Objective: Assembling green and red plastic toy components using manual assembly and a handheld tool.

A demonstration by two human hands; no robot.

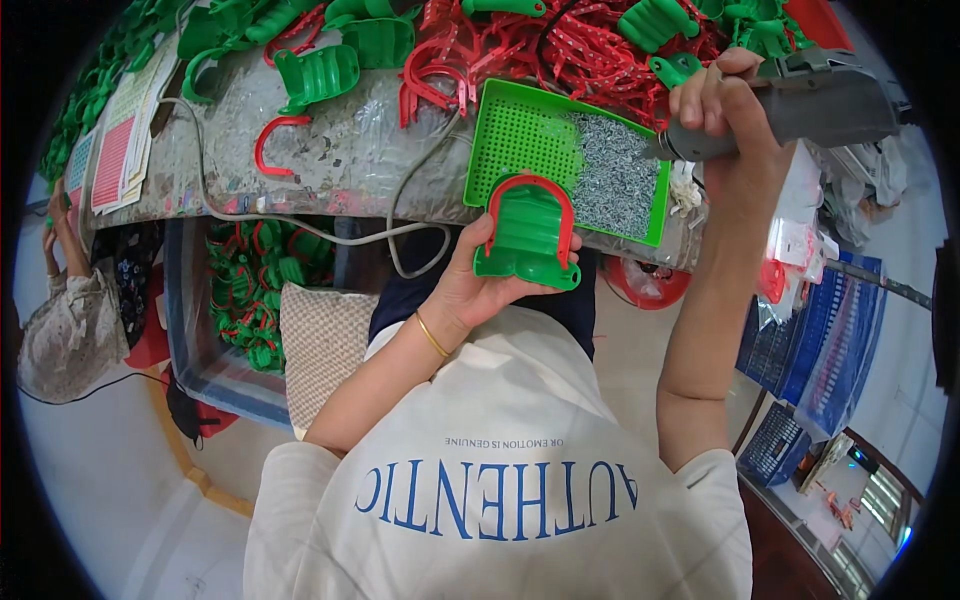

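Loop of red plastic [532,184] lies on the green piece [528,228] held in my curled left hand [470,278], near the light green tray [520,130] on the desk [340,130]. From here I see my right hand [725,110] wrapped around a grey tool [830,105].

Over on the left a co-worker [75,340] in a patterned top, printed sheets [128,145] right there on the desk's [345,130] left end, a beige textured cushion [322,335] nearer, blue crates [772,345] out right, a yellowish bar [190,465] low at near left
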